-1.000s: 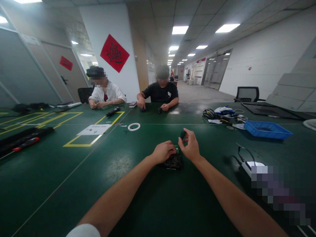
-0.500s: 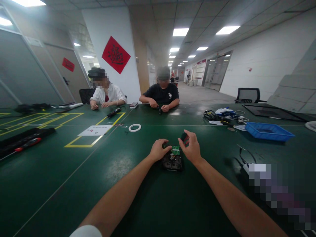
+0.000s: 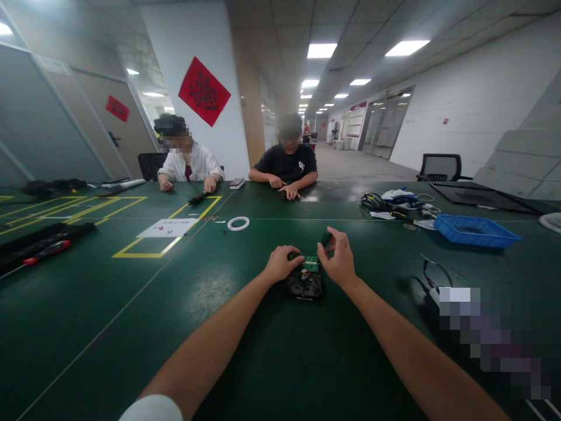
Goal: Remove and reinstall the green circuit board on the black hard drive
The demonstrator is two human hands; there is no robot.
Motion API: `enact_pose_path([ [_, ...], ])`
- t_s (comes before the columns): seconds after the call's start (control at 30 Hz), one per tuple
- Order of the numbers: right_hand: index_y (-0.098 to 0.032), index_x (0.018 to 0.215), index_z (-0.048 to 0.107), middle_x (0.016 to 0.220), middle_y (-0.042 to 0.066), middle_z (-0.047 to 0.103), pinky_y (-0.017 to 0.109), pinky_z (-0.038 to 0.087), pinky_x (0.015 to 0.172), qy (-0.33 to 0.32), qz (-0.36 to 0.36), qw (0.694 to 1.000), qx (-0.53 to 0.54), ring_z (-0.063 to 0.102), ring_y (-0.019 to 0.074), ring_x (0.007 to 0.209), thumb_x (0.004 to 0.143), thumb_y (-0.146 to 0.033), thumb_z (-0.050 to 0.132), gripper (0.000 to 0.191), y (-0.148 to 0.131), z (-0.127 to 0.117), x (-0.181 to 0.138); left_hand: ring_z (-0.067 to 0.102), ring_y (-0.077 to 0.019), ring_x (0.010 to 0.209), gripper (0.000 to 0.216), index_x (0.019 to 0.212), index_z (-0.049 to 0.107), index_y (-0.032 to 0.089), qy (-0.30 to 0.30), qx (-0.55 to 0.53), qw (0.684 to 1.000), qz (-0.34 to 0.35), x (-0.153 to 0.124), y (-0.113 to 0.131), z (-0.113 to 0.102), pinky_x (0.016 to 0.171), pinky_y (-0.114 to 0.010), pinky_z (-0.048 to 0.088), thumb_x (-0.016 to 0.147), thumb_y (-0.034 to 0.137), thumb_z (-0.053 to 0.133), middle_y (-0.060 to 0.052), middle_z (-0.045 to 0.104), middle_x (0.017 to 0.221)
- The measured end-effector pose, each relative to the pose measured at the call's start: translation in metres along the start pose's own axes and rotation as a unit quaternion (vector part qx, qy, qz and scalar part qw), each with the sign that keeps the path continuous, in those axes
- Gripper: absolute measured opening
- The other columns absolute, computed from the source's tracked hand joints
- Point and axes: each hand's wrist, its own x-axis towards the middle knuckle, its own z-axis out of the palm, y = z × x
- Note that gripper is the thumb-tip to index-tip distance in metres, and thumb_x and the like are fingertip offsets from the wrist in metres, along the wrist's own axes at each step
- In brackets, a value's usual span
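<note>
A black device (image 3: 302, 286) lies on the green table in front of me, with a green circuit board (image 3: 311, 263) at its far end. My left hand (image 3: 281, 263) is closed on the device's far left side, its thumb at the edge of the board. To the right and slightly above, my right hand (image 3: 339, 260) pinches a small dark object (image 3: 326, 238) between thumb and fingers. Its kind is too small to make out. Small metallic parts show in the middle of the device.
A blue tray (image 3: 475, 233) stands to the right, near a heap of cables (image 3: 372, 203). A white ring (image 3: 238, 223) and a paper sheet (image 3: 168, 227) lie ahead left. Two people sit across the table. A red-handled tool (image 3: 48, 251) lies far left.
My hands and the device hold nearly the same position. Across the table, the person in white has reached a hand to a black item; the person in black has lowered their hands to the table.
</note>
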Motion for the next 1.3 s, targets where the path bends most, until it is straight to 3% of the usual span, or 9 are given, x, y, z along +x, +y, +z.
enact_pose_path([
  [0.13, -0.022, 0.144, 0.036, 0.117, 0.013, 0.061, 0.043, 0.062, 0.077, 0.001, 0.02, 1.0, 0.022, 0.066, 0.0214, 0.082, 0.093, -0.028, 0.058, 0.056, 0.0015, 0.0014, -0.0001, 0.064, -0.0219, 0.105, 0.031, 0.111, 0.073, 0.025, -0.007, -0.01, 1.0, 0.0, 0.0, -0.0002, -0.0007, 0.096, -0.035, 0.048, 0.088, 0.045, 0.069, -0.003, 0.073, 0.112],
  [0.3, -0.023, 0.14, 0.043, 0.113, 0.012, 0.058, 0.041, 0.062, 0.07, 0.004, 0.014, 1.0, 0.007, 0.063, 0.0222, 0.083, 0.091, -0.035, 0.063, 0.054, 0.0017, 0.0012, -0.0002, 0.064, -0.0225, 0.107, 0.03, 0.111, 0.073, 0.025, -0.008, -0.009, 1.0, 0.001, 0.0012, -0.0019, 0.0006, 0.099, -0.036, 0.047, 0.088, 0.043, 0.069, -0.003, 0.073, 0.113],
  [0.5, -0.021, 0.149, 0.033, 0.115, 0.012, 0.062, 0.043, 0.061, 0.084, -0.01, 0.027, 0.999, 0.038, 0.067, 0.0217, 0.088, 0.094, -0.027, 0.057, 0.06, 0.0017, 0.0024, -0.0022, 0.064, -0.0225, 0.105, 0.029, 0.111, 0.073, 0.024, -0.003, -0.007, 1.0, 0.007, 0.0021, -0.0036, 0.0032, 0.097, -0.035, 0.047, 0.089, 0.042, 0.068, -0.003, 0.073, 0.112],
  [0.7, -0.025, 0.144, 0.044, 0.112, 0.011, 0.058, 0.04, 0.062, 0.072, -0.007, 0.005, 1.0, 0.008, 0.063, 0.0215, 0.084, 0.092, -0.033, 0.061, 0.055, 0.0015, 0.0004, -0.0014, 0.064, -0.0227, 0.104, 0.028, 0.11, 0.073, 0.025, -0.001, -0.007, 1.0, 0.016, 0.0025, -0.0054, 0.0044, 0.097, -0.034, 0.047, 0.089, 0.042, 0.068, -0.002, 0.074, 0.11],
  [0.9, -0.022, 0.149, 0.035, 0.119, 0.013, 0.061, 0.044, 0.062, 0.082, -0.01, 0.024, 0.999, 0.043, 0.067, 0.0223, 0.087, 0.092, -0.025, 0.058, 0.061, 0.0034, 0.0028, -0.0023, 0.064, -0.0222, 0.103, 0.027, 0.108, 0.074, 0.026, 0.007, 0.0, 1.0, 0.014, 0.0017, -0.0065, 0.0054, 0.095, -0.034, 0.047, 0.089, 0.043, 0.068, -0.002, 0.074, 0.109],
  [1.17, -0.024, 0.142, 0.044, 0.116, 0.012, 0.056, 0.041, 0.064, 0.071, -0.001, 0.014, 0.999, 0.036, 0.065, 0.0213, 0.084, 0.09, -0.034, 0.064, 0.056, 0.0028, 0.0033, -0.0041, 0.063, -0.0235, 0.104, 0.026, 0.108, 0.074, 0.026, 0.016, 0.055, 0.998, -0.006, -0.0028, -0.0032, -0.0017, 0.095, -0.035, 0.046, 0.09, 0.043, 0.066, -0.004, 0.073, 0.109],
  [1.3, -0.024, 0.146, 0.039, 0.124, 0.014, 0.058, 0.041, 0.064, 0.075, -0.009, 0.011, 0.999, 0.043, 0.066, 0.0236, 0.093, 0.092, -0.032, 0.06, 0.059, 0.0022, 0.0054, -0.0056, 0.063, -0.0241, 0.105, 0.026, 0.108, 0.073, 0.026, 0.021, 0.065, 0.997, -0.018, -0.0047, -0.0013, -0.0025, 0.095, -0.036, 0.045, 0.091, 0.044, 0.065, -0.004, 0.073, 0.108],
])
